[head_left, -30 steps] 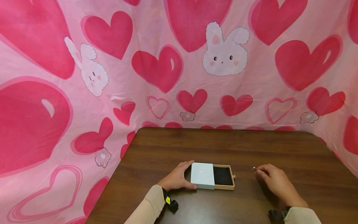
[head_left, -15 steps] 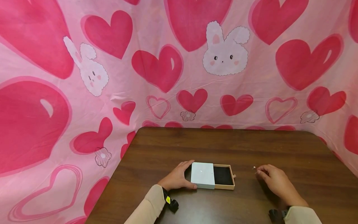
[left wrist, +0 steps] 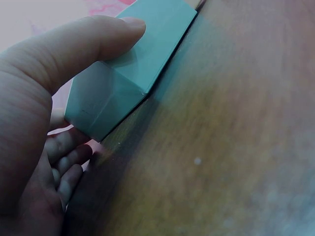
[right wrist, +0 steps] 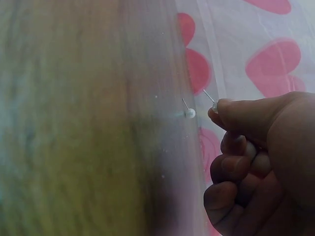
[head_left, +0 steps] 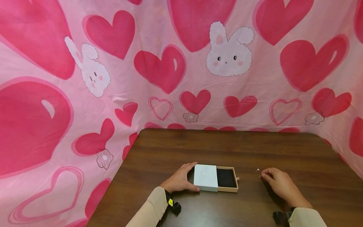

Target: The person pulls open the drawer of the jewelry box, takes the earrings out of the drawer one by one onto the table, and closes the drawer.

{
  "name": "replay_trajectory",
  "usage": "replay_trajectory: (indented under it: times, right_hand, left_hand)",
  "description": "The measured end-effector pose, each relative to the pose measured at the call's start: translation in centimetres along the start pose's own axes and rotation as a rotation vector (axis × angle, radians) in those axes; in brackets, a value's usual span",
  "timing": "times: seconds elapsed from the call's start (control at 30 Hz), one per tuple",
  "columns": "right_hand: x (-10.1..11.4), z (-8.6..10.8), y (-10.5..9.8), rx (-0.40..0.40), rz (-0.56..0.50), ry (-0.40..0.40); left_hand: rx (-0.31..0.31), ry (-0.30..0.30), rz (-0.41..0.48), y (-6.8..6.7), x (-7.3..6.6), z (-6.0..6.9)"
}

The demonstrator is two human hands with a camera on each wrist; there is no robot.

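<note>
A pale blue slide-out gift box [head_left: 205, 177] lies on the table, its tan drawer [head_left: 227, 190] pulled partway out to the right, a black pad [head_left: 226, 177] inside. My left hand [head_left: 179, 180] grips the sleeve's left end, thumb on the near side in the left wrist view and fingers behind. To the right of the box, my right hand [head_left: 280, 185] pinches a stud earring [right wrist: 215, 106] between thumb and index finger, its thin post pointing up. A second stud, a pearl earring [right wrist: 190, 113], rests on the table just beyond those fingertips. The other right fingers are curled.
The dark wooden table [head_left: 227, 145] has rounded far corners. Behind and to the left hangs a pink cloth [head_left: 158, 78] with hearts and rabbits. A small tab [head_left: 238, 178] sticks out from the drawer's right end.
My right hand has shifted very slightly right, away from the pearl earring on the table. The left hand and the box stay where they were.
</note>
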State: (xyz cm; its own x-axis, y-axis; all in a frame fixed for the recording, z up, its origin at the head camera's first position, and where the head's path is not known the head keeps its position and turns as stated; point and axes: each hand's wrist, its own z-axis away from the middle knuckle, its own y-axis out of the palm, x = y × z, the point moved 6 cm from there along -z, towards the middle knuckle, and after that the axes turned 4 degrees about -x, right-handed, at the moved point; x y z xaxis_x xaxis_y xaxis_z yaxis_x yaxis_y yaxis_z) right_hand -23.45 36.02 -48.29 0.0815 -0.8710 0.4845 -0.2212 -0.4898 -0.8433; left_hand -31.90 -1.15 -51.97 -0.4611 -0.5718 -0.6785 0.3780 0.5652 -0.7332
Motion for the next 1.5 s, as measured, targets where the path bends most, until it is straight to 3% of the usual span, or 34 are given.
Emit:
replay_trajectory:
  times: [0.4, 1.27, 1.5]
  right_hand:
    - [-0.7, -0.3, 0.6, 0.065, -0.031, 0.05]
    - [-1.6, -0.7, 1.2, 0.063, -0.025, 0.06]
    - [-1.7, -0.9, 1.3, 0.094, -0.029, 0.068]
  left_hand:
    - [0.005, 0.002, -0.014, 0.0, 0.0, 0.0]
    - [0.011, -0.019, -0.005, 0.1, 0.0, -0.1]
    - [0.008, -0.01, 0.003, 0.1, 0.1, 0.0]
